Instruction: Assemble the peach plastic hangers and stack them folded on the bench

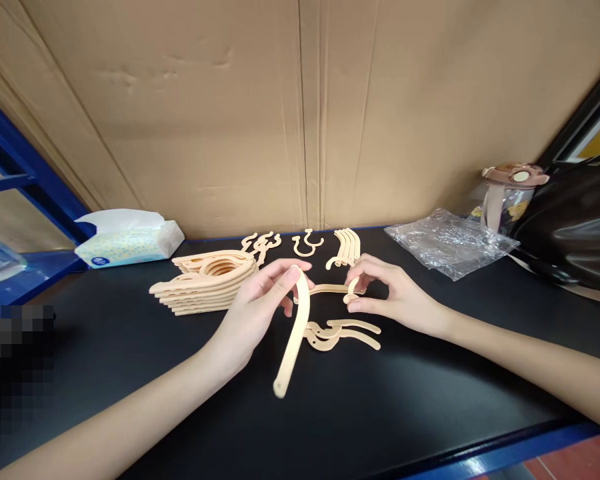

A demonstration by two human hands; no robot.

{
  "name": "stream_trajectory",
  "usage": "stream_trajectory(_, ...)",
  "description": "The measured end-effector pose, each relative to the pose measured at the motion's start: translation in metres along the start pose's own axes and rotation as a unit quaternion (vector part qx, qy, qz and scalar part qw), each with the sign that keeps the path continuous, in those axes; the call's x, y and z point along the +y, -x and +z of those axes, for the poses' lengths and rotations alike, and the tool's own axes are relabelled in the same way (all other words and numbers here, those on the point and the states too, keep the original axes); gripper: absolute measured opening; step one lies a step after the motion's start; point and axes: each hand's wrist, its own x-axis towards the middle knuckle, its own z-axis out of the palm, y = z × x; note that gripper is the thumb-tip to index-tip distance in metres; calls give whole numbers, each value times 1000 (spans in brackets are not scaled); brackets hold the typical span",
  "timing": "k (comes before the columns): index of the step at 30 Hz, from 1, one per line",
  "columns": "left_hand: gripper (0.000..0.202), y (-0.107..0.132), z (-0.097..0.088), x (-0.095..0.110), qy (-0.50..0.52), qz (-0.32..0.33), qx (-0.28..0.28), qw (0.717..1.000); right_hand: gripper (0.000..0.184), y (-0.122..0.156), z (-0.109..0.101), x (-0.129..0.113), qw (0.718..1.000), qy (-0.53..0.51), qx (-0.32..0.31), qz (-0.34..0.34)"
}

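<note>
Between finger and thumb, my left hand (267, 293) grips a long, curved cream hanger arm (296, 337), which slants down toward me with a small hole at its low end. My right hand (380, 287) pinches a small cream hanger hook (353, 290) by its curved part. Behind and between the hands runs another curved cream strip (327, 289); whether it joins either held piece is unclear. Just below my hands, several loose hanger pieces (325, 337) lie on the black table (330, 413). Left of my left hand stands a stack of cream hanger bodies (200, 293).
Along the back lie cream hooks (265, 243), more hooks (307, 245) and a row of curved arms (347, 245). A tissue pack (130, 243) sits back left. At right are a clear plastic bag (450, 243), a drink bottle (510, 193) and a black bag (580, 227).
</note>
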Motion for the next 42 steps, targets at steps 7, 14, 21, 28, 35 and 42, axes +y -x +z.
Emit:
stream_trajectory(7, 32, 8, 4, 0, -61, 13, -43, 997, 28, -1, 6, 6, 996, -57, -39, 55)
stream_trajectory(14, 25, 10, -2, -14, -424, 180, -44, 886, 20, -1, 8, 4, 990, -107, -70, 65)
stream_trajectory(21, 18, 7, 0, -26, -498, 267, -48, 824, 19, -1, 7, 0, 974, -195, -81, 77)
stream_trajectory(28, 31, 5, -1, -28, -451, 322, -82, 829, 14, 0, 8, 4, 966, -238, -74, 70)
stream_trajectory(35, 25, 2, 0, -30, -469, 374, -50, 798, 5, -2, 5, 6, 961, -260, -29, 88)
stream_trajectory(42, 26, 2, 0, -29, -472, 390, -46, 790, 4, -2, 3, 8, 957, -272, -21, 95)
